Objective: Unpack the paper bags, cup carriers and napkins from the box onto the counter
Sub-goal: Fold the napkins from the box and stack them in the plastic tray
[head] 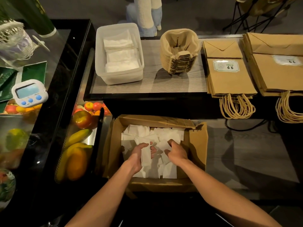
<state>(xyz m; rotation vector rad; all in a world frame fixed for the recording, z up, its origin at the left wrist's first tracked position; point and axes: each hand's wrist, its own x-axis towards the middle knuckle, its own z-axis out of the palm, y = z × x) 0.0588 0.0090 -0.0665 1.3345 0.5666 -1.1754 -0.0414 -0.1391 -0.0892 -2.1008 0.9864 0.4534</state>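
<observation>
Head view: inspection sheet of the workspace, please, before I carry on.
Surface: grey wood-grain counter, partly bare.
Job's things: loose napkins in the cardboard box; more in the plastic tub; cup carriers and paper bags stacked on the counter.
Clutter: timer, fruit at left.
Hands: left hand holds napkins; right hand among them, grip unclear.
Cables: black cable below the bag handles.
Surroundings: black stand legs behind.

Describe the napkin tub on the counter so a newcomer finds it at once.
Find the grey counter beyond the cardboard box. At its left end stands a plastic tub holding white napkins. Its neighbours, the stacked cup carriers and paper bags, are brown; the tub alone is pale and see-through.
</observation>
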